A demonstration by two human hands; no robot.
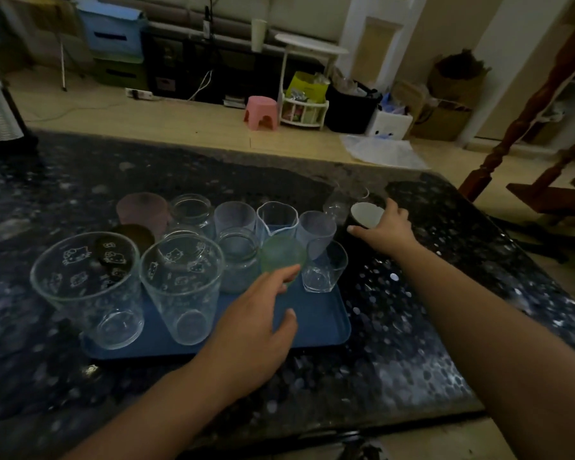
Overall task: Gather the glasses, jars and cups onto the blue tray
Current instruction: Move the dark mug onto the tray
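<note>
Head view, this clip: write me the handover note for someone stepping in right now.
Left hand: open, hovering over the blue tray, fingertips near the green cup; no grip on anything.
Right hand: reaching off the tray on the dark table, fingers at a dark cup with a white inside; grip not clearly closed.
Done: about a dozen glasses, jars and cups stand on the tray, including two cat-print glasses in front.
Left: that dark cup, plus a clear glass just beyond it.
</note>
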